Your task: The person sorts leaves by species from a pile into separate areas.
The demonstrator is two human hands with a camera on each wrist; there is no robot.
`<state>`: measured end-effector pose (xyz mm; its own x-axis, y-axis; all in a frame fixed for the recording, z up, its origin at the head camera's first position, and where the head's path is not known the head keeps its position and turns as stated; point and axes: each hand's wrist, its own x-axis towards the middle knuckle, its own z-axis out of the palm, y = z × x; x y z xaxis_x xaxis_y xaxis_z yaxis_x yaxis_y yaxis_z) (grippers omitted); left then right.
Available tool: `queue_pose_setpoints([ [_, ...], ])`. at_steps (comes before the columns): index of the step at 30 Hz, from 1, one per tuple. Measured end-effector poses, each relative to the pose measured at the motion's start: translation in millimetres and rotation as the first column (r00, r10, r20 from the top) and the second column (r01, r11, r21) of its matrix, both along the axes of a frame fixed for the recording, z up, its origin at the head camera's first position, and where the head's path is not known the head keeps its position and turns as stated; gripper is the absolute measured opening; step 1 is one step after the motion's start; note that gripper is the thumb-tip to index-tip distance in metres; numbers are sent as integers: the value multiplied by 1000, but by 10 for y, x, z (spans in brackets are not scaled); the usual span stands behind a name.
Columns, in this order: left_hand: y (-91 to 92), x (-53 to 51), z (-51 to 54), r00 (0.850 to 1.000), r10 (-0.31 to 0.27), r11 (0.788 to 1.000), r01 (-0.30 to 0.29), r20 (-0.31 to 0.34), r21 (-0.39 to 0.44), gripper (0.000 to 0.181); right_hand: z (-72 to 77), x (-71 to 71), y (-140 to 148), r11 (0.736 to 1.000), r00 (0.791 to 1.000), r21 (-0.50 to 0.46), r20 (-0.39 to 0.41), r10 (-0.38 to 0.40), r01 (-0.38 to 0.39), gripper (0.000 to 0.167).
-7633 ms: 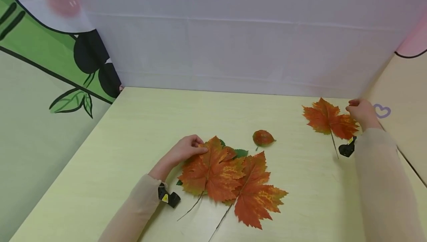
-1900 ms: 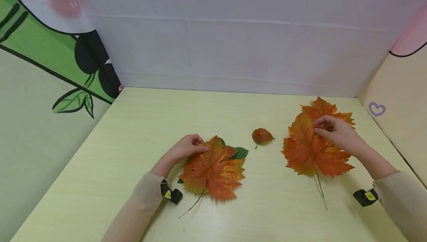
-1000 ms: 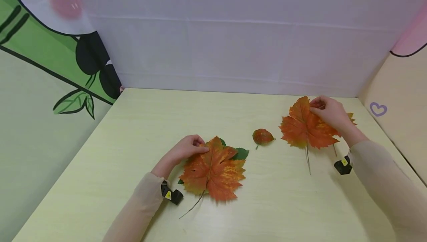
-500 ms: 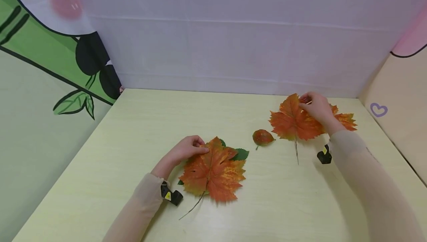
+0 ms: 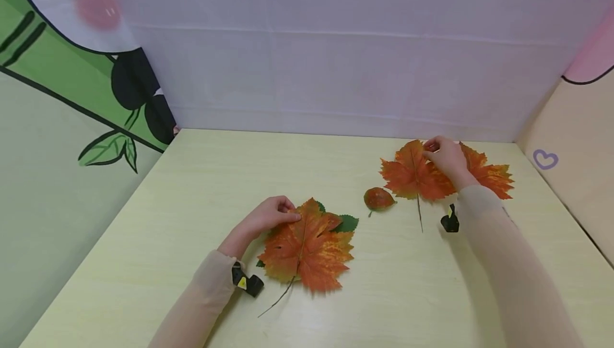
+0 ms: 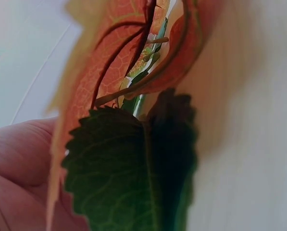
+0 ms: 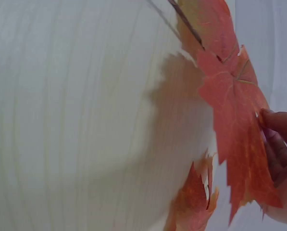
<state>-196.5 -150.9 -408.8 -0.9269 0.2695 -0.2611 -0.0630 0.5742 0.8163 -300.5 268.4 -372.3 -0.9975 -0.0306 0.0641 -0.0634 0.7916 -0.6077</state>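
My left hand (image 5: 268,216) pinches the upper left edge of an orange artificial maple leaf (image 5: 307,252) at the table's front middle. Serrated green leaves (image 5: 347,223) poke out from behind it; in the left wrist view a green leaf (image 6: 129,168) and reddish leaves sit under the maple leaf. At the back right, my right hand (image 5: 450,160) holds a second maple leaf (image 5: 408,175) by its upper edge, between thumb and fingers. The right wrist view has this leaf (image 7: 239,125) raised off the table, casting a shadow. A third maple leaf (image 5: 494,178) lies just right of that hand, partly hidden.
A small red-green oval leaf (image 5: 378,199) lies between the two hands, close to the second maple leaf. The pale wooden table (image 5: 211,177) ends at a white cloth backdrop (image 5: 336,81), with printed panels on both sides.
My right hand took the second maple leaf from beside the left bunch, carried it over the third one, then shifted it left and back. The left hand kept its place.
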Motion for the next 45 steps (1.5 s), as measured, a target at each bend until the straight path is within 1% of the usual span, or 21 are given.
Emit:
queue_pose_setpoints([
  [7, 5, -5, 17, 1000, 2, 1000, -2, 0, 1, 26, -73, -86, -26, 999, 999, -15, 3, -42, 42, 29],
  [11, 9, -7, 9, 1000, -9, 1000, 9, 5, 9, 26, -134, -123, -33, 998, 998, -25, 34, -51, 52, 28],
  [18, 11, -3, -9, 1000, 4, 1000, -4, 24, 6, 25, -249, -152, -35, 996, 995, -44, 70, -68, 71, 32],
  [20, 8, -3, -15, 1000, 0, 1000, 0, 18, 2, 25, -269, -154, -35, 996, 994, -46, 75, -77, 80, 33],
  [27, 1, -19, -20, 1000, -6, 1000, 6, 6, 13, 24, -259, -173, -66, 990, 992, -71, 50, -119, 123, 35],
  [33, 14, -16, -1, 1000, -10, 1000, 10, 15, 7, 25, -268, -205, -96, 981, 987, -110, 60, -151, 157, 38],
  [40, 20, 2, 17, 1000, 3, 1000, -3, 26, 3, 24, -224, -193, -122, 985, 988, -93, 63, -143, 148, 44],
  [42, 20, 5, 21, 1000, -2, 1000, 1, 25, 4, 24, -198, -171, -144, 984, 989, -107, 59, -137, 143, 44],
  [45, 17, 7, 31, 1000, -5, 1000, 5, 25, 7, 25, -160, -131, -198, 983, 993, -143, 49, -108, 114, 41],
])
